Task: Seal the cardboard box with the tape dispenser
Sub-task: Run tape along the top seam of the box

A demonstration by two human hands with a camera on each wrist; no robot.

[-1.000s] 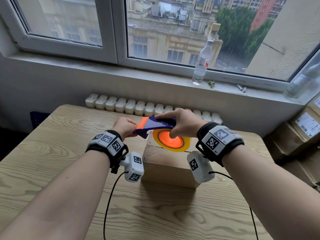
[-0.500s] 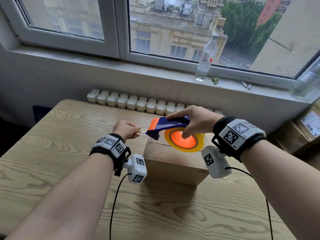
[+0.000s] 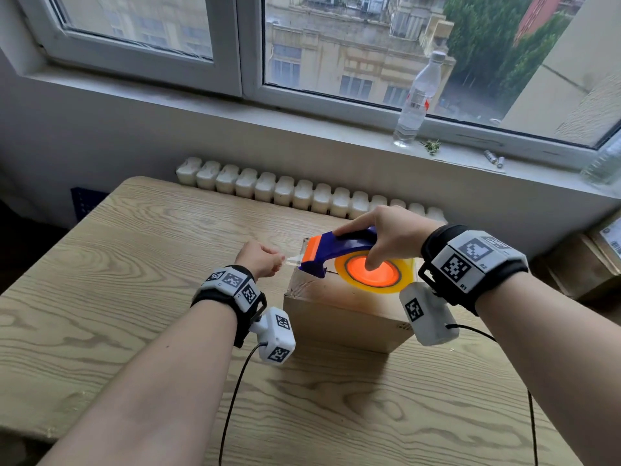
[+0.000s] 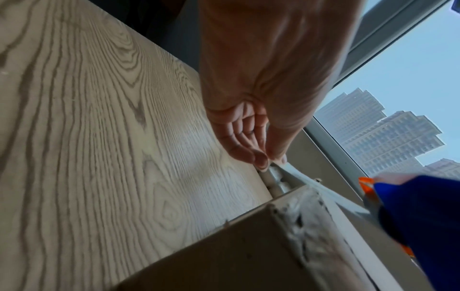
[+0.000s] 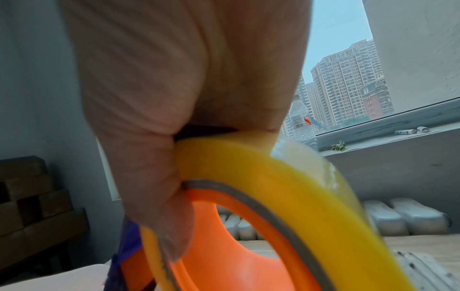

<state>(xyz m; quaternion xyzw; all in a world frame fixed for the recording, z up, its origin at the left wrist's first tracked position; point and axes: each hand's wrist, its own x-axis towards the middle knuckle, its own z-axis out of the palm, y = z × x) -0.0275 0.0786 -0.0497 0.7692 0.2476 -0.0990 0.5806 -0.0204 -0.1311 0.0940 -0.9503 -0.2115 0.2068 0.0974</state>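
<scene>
A brown cardboard box [image 3: 339, 317] stands on the wooden table [image 3: 134, 297], old tape along its left top edge [image 4: 306, 220]. Over its top my right hand [image 3: 386, 237] grips a blue and orange tape dispenser [image 3: 336, 253] with a yellow roll [image 3: 373, 274] [image 5: 286, 187], thumb on the orange hub. My left hand [image 3: 260, 258] [image 4: 266, 155], just left of the box, pinches the clear tape end [image 3: 294, 260] [image 4: 298, 175] between thumb and fingertips. A short stretch of tape runs from that pinch to the dispenser's orange mouth [image 3: 311, 250].
A white radiator [image 3: 302, 193] runs behind the table's far edge. On the windowsill stand a plastic bottle [image 3: 416, 99] and small items [image 3: 494, 159]. Stacked cardboard boxes [image 3: 591, 257] sit at the right. Cables hang from both wrist cameras over the table.
The two hands have drawn apart: the dispenser moved right over the box, and the left hand stayed left with the tape end, so a strip of tape now spans between them.
</scene>
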